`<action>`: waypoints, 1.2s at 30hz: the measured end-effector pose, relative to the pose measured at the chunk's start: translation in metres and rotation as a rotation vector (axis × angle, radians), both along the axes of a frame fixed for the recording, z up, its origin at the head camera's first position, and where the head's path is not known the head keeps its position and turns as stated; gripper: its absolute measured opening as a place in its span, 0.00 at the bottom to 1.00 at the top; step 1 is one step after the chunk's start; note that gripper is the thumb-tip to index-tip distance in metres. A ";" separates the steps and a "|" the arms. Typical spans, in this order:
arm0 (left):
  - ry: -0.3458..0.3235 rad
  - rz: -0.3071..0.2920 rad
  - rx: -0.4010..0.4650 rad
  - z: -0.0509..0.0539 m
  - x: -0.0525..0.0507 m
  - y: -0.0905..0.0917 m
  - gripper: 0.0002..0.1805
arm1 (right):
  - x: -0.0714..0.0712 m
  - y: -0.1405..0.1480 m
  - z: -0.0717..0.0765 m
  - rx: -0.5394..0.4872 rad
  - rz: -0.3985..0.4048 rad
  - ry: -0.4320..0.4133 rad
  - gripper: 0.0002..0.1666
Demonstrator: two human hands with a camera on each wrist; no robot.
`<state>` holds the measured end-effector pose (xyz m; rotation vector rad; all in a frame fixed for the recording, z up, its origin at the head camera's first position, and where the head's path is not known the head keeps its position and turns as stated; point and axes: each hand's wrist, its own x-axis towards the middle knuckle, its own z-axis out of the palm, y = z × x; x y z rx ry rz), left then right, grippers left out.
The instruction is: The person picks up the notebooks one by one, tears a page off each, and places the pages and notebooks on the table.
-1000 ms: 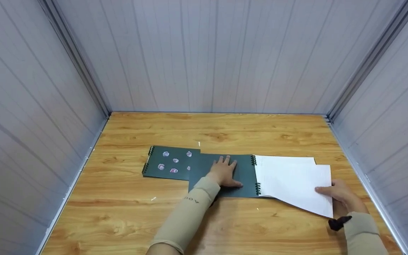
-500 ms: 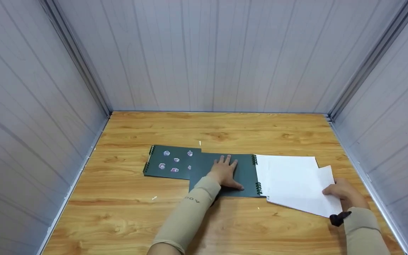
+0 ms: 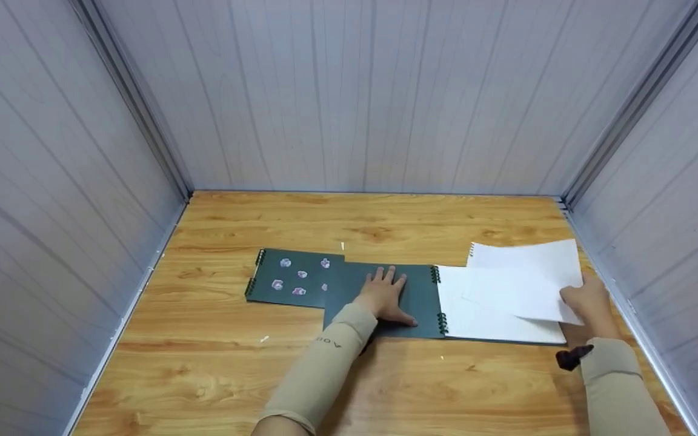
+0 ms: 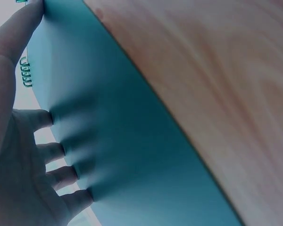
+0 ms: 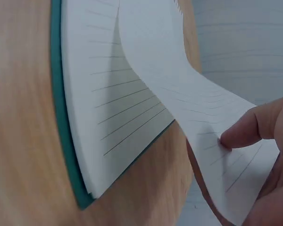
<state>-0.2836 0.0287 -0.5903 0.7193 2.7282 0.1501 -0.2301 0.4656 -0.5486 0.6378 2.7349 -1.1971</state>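
Note:
A spiral notebook lies spread on the table, its dark green cover (image 3: 420, 287) to the left of the binding and its white lined pages (image 3: 488, 318) to the right. Spread flat, my left hand (image 3: 382, 300) presses on the cover; the left wrist view has its fingertips (image 4: 85, 200) touching the green surface. My right hand (image 3: 591, 306) pinches a loose sheet of paper (image 3: 525, 275) by its right end, thumb on top. The sheet, with a ragged row of holes (image 5: 179, 7) along its far edge, is raised and curved above the pages, partly covering them.
Under the notebook's left edge lies a second green spiral notebook (image 3: 285, 277) with flower-like pictures. White scraps of paper (image 3: 264, 339) dot the wooden table (image 3: 203, 375). Pale panel walls (image 3: 367, 97) enclose the back and both sides.
The sheet has come free of the binding. My right hand has swung it from the front right of the notebook up and away toward the back right. My left hand has stayed put.

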 end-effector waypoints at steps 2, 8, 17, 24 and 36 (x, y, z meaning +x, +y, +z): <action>-0.001 0.000 -0.001 -0.001 0.000 0.000 0.64 | -0.006 -0.004 0.004 0.000 -0.023 0.061 0.41; -0.013 0.006 0.002 -0.002 0.000 0.000 0.64 | -0.033 -0.021 0.014 -0.065 -0.102 0.160 0.36; -0.017 0.017 0.021 -0.001 0.002 0.001 0.64 | -0.080 -0.046 0.022 -0.167 -0.076 0.197 0.40; -0.016 0.018 0.033 -0.002 0.002 0.000 0.64 | -0.107 -0.057 0.012 -0.103 0.052 0.237 0.34; -0.024 0.016 0.027 0.002 0.001 0.001 0.64 | -0.120 -0.060 -0.025 0.003 0.150 0.226 0.36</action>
